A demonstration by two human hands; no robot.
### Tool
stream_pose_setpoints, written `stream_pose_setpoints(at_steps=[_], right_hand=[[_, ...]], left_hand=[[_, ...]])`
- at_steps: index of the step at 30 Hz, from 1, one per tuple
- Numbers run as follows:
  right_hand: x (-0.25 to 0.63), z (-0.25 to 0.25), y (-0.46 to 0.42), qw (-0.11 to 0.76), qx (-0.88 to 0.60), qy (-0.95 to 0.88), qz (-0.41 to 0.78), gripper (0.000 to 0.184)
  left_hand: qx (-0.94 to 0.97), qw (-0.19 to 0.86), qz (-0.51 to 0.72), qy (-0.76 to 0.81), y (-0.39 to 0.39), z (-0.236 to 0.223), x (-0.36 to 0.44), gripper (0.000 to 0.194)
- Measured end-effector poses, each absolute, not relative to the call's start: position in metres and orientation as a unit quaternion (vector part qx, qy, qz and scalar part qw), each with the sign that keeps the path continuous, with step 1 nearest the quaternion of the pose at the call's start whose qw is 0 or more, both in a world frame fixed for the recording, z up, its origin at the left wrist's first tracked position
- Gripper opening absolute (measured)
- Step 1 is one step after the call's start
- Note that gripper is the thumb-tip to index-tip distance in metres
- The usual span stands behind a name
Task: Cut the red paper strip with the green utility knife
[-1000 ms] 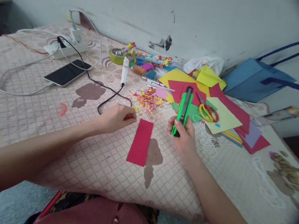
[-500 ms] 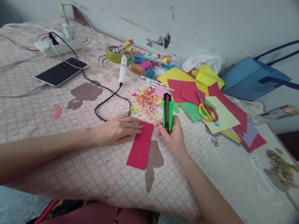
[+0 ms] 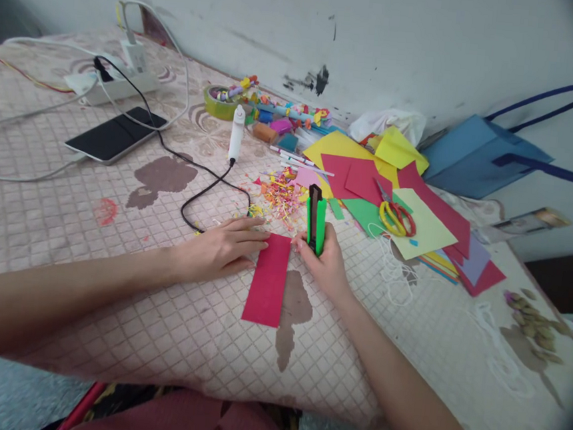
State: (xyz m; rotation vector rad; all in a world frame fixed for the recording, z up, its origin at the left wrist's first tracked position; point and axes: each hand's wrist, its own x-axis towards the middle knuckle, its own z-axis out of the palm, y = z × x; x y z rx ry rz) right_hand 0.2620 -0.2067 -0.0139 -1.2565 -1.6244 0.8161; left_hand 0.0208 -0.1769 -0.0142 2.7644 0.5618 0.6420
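A narrow strip of red paper (image 3: 267, 287) lies flat on the cloth in front of me. My left hand (image 3: 226, 246) rests flat beside it, fingers stretched out and fingertips on its upper left edge. On the other side, my right hand (image 3: 327, 259) grips a green and black stapler (image 3: 315, 219), held upright with its top end pointing away from me. The thumb and fingertips of this hand are close to the strip's upper right corner; whether they touch it I cannot tell.
Beyond my hands lie paper shreds (image 3: 285, 198), a white pen-shaped tool (image 3: 237, 134) on a black cable, and coloured paper sheets (image 3: 429, 221) with scissors (image 3: 396, 218). White string (image 3: 394, 271) is to the right. A tablet (image 3: 115, 134) and power strip (image 3: 122, 87) are left. A blue bag (image 3: 487, 155) stands behind.
My right hand and the stapler have shifted slightly left and toward me, nearer the strip's corner. My left hand stays on the strip's edge. The whole view has tilted a little.
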Motion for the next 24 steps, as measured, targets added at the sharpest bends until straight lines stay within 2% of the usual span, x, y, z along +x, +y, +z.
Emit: stream_pose_setpoints(at_steps=[6, 13, 24], right_hand=[[0.261, -0.014, -0.210, 0.471, -0.515, -0.635, 0.330, 0.012], [0.256, -0.007, -0.215, 0.418, -0.522, -0.700, 0.250, 0.016], [0.251, -0.009, -0.211, 0.355, -0.530, -0.735, 0.228, 0.023]], left_hand=[[0.944, 0.121, 0.247, 0.184, -0.178, -0.013, 0.021, 0.033], [0.939, 0.115, 0.257, 0.196, -0.177, -0.012, 0.020, 0.030], [0.940, 0.117, 0.258, 0.189, -0.175, -0.017, 0.021, 0.031]])
